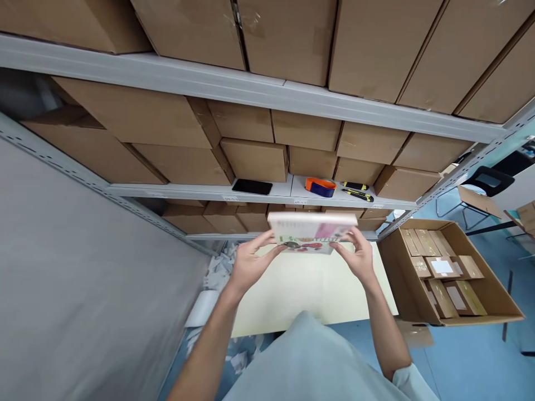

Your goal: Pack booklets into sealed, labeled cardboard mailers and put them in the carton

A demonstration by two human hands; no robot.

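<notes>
A flat white package (311, 231) with pink, green and red print, perhaps a thin box or a book, is held up in front of me, slightly blurred. My left hand (253, 259) grips its left end, thumb on the printed face and fingers behind. At the right end my right hand (357, 253) pinches it the same way. Below the package lies a pale cream tabletop (284, 295). A black phone (252, 186) rests on the shelf just beyond, along with an orange and blue tape roll or band (320, 187) and two yellow-black utility knives (358, 195).
Brown cartons (259, 161) fill the grey metal shelving (251, 86) ahead. To the right stands a large open carton (497, 289) holding several small boxes. A grey wall (83, 278) runs along the left, with crumpled paper (217, 273) beside the table. Behind the carton is a chair (487, 181).
</notes>
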